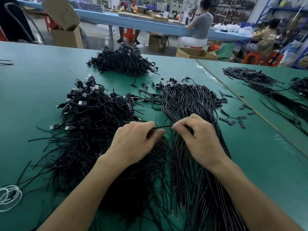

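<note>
Two hands meet over the middle of the green worktop (41, 72), and from my remote seat I see them share one short black wire (164, 126). The left hand (133, 140) pinches the wire's left end between thumb and forefinger, its other fingers curled beneath. The right hand (198, 139) pinches the other end, knuckles up and fingers tucked in. The wire runs nearly level between the two sets of fingertips, just above the heaped cables near the centre of my view.

Under the left wrist I make out a loose heap of thin black strands (80, 155), spreading toward the near edge. Behind it sits a tangled pile of USB cables (93, 110), with plugs sticking up along its far left side. A long bundle of black leads (188, 100) passes under the right hand and forearm, with connectors at its far end and bared reddish tips at the near end. A third dark pile (123, 60) lies well apart, toward the far edge.

Small flat black sleeves (231, 121) are scattered just right of the bundle. A coil of white cord (8, 197) rests at the near left. A second worktop (275, 147) on the right carries more black pieces. Beyond, I see people seated at a long blue bench (133, 22), and cardboard boxes (66, 37) stand on the floor.
</note>
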`<control>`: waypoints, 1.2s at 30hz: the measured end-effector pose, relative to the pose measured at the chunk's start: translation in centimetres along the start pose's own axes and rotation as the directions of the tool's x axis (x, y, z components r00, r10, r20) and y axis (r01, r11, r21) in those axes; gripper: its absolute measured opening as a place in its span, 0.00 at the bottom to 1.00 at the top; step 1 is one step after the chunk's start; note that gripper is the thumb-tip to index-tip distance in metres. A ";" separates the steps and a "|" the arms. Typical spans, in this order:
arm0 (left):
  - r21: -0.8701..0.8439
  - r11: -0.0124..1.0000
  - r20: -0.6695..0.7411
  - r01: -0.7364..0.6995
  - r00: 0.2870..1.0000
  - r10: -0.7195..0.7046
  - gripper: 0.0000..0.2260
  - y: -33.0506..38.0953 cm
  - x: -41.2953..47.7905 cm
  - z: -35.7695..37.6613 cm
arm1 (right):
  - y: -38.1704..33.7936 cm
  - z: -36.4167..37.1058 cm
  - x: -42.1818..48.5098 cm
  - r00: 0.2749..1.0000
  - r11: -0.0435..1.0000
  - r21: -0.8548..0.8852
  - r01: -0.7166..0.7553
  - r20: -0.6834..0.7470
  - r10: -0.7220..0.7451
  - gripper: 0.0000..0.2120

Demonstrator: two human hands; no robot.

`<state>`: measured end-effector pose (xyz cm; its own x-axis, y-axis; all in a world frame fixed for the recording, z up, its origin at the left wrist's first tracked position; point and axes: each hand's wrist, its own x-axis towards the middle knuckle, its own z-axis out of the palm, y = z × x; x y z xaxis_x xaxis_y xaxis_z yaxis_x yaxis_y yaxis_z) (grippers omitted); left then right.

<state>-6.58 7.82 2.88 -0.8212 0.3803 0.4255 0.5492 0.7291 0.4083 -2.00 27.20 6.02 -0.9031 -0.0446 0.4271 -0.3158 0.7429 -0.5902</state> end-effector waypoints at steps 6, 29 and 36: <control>-0.465 0.857 0.334 0.225 0.940 -0.065 0.28 -0.2 -0.3 -1.3 | 0.6 -0.2 0.9 0.965 0.971 0.223 -0.090 -0.223 0.141 0.06; -0.582 0.810 -0.068 0.070 0.989 -0.135 0.14 0.9 -0.6 0.1 | -2.6 -0.2 -0.6 0.938 0.990 0.139 0.011 0.342 -0.059 0.06; -0.825 0.380 0.464 0.419 0.885 0.030 0.28 2.2 -0.6 -1.7 | -2.5 -0.5 1.2 0.998 0.939 0.344 -0.027 0.067 0.004 0.09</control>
<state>-4.59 8.19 4.87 -0.7825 0.6225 0.0142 -0.0080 -0.0329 0.9994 -2.15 25.62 8.40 -0.9218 -0.0866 0.3778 -0.3724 0.4687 -0.8011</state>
